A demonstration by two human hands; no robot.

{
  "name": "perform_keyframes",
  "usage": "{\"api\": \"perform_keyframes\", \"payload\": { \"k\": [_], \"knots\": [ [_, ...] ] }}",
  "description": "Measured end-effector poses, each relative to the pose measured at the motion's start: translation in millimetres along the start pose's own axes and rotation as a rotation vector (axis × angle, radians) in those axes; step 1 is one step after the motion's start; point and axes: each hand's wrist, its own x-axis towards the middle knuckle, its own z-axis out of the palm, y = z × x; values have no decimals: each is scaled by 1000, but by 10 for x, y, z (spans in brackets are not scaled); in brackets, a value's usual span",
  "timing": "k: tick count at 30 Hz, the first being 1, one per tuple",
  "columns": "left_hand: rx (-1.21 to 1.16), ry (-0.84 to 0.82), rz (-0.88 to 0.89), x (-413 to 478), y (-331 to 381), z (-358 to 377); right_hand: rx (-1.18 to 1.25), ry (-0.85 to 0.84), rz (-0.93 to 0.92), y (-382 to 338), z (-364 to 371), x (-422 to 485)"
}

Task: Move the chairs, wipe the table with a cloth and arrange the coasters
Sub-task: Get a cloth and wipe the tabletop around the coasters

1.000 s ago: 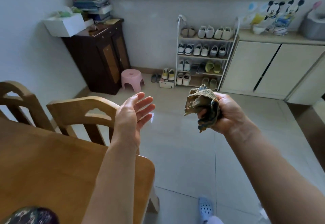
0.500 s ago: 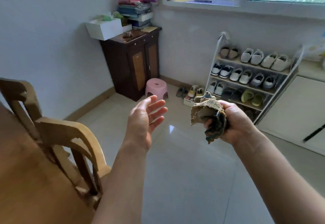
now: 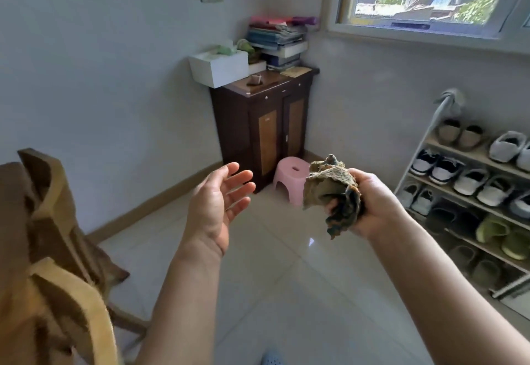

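Note:
My right hand (image 3: 375,204) grips a crumpled brown-green cloth (image 3: 332,189), held in the air over the tiled floor. My left hand (image 3: 218,204) is raised beside it, palm turned inward, fingers apart and holding nothing; a gap separates it from the cloth. Two wooden chairs stand at the left edge: the near chair's backrest (image 3: 71,301) at the bottom left and the far chair's backrest (image 3: 43,192) behind it. The table and coasters are out of view.
A dark wooden cabinet (image 3: 258,124) with a white box (image 3: 219,68) and stacked books stands in the corner. A pink plastic stool (image 3: 289,178) sits on the floor before it. A shoe rack (image 3: 473,192) lines the right wall below a window.
The view has swung left and upward: the table has left the frame and the chairs have slid to the left edge. Both hands keep their poses, the cloth still gripped.

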Motion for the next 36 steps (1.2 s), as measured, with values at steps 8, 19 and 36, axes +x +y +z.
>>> {"api": "perform_keyframes", "payload": {
  "k": [8,19,36],
  "knots": [
    [-44,73,29,1643,467,275,-55,-76,39,-679,828,1573],
    [12,178,35,3338,587,471,-30,-125,138,-1196,1383,3498],
    [-49,436,-68,6764,862,1163,-30,-50,160,-2498,2362,7223]
  ]
}}
